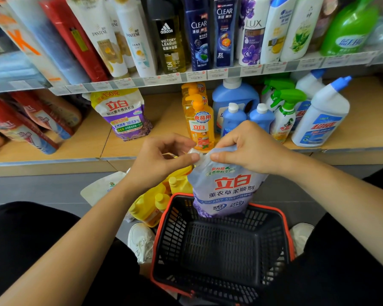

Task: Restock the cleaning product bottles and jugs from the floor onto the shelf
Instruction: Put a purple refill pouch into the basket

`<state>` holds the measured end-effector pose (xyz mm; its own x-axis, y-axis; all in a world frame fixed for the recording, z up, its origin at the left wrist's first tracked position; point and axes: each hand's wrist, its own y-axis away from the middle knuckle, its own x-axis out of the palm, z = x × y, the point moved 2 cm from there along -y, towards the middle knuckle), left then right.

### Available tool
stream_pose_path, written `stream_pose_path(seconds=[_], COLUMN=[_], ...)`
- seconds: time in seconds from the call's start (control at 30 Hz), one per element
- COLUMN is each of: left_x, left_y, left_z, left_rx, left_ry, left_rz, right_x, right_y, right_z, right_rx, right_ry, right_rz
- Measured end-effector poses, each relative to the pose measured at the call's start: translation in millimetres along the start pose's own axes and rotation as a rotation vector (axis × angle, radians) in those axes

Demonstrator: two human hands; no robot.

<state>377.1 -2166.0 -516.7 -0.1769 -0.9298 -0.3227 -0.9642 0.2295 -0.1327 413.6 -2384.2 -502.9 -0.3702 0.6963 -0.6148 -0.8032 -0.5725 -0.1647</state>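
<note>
Task is judged partly done. The lower shelf point(93, 142) is already stocked on its right half: orange pump bottles point(199, 127), a blue jug point(234, 96), two small blue bottles point(232, 118), green-trigger sprays point(285, 115) and white toilet-cleaner bottles point(321, 120) are stood upright there. A purple pouch point(124, 115) is leaned further left. Bare board is seen between the purple pouch and the orange pump bottles.

Left to do: yellow jugs point(150, 206) are piled on the floor just beside the left wall of the basket point(170, 235), and a white pouch point(104, 186) is laid flat on the floor beyond them. The jugs cannot be counted, being partly hidden by the left forearm.

In hand now: a lavender pouch point(226, 186), held up by its top with both hands, in front of the shelf edge. Its white spout cap is pinched between thumb and forefinger of the left hand point(161, 160). The top seam beside the cap is gripped by the curled fingers of the right hand point(245, 149). The pouch is hung below the hands, its bottom dipped just inside the far rim of the basket, near the shelf but short of it. The step is judged as lifting it out for placing; placement is not yet made.
</note>
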Motion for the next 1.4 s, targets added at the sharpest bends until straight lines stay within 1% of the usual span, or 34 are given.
stream_pose_path(seconds=[0.07,0.17,0.2,0.33,0.4,0.53,0.63,0.77,0.87,1.1,1.23,1.33,1.4], left_x=[-0.1,-4.0,-4.7,-1.5,-1.5,-7.0,-4.2,0.3,-2.4,-3.0,-1.7,1.9,4.9], left_y=[-0.2,-0.2,-0.4,-2.0,-2.1,-1.5,-1.2,-1.0,-1.8,-1.7,-0.2,2.5,3.1], left_z=[0.3,0.7,0.8,3.8,4.8,5.4,6.2,5.4,4.4,-1.0,0.6,3.2,4.6], left_rx=[0.003,0.033,0.034,0.01,0.02,0.033,-0.004,0.033,0.1,0.164,0.183,0.085,0.04], left_ry=[-0.011,0.053,0.053,-0.06,-0.051,0.029,-0.005,-0.034,-0.072,-0.068,-0.069,0.027,0.013], left_rz=[0.012,0.123,0.13,0.02,0.029,0.118,0.058,0.044,0.102,0.199,0.159,0.061,-0.024], right_x=[-0.5,-1.4,-1.5,-0.2,-0.4,-1.3,0.0,0.7,0.6,0.0,-1.9,-5.7,-5.8], right_y=[0.4,1.3,1.5,1.2,1.6,2.5,2.0,1.6,1.7,-0.6,1.3,3.1,4.3], right_z=[0.1,0.4,0.6,0.9,0.9,1.2,1.6,-0.6,-2.5,-10.3,-11.9,-10.8,-8.8], right_rx=[-0.001,-0.003,-0.007,-0.019,-0.019,-0.018,-0.026,-0.015,-0.002,0.03,0.051,0.052,0.042], right_ry=[-0.003,-0.007,-0.006,0.011,0.009,-0.008,0.002,-0.007,-0.041,-0.097,-0.127,-0.156,-0.148], right_rz=[-0.003,-0.004,-0.004,0.016,0.014,0.001,0.01,0.021,0.015,0.009,-0.01,-0.049,-0.048])
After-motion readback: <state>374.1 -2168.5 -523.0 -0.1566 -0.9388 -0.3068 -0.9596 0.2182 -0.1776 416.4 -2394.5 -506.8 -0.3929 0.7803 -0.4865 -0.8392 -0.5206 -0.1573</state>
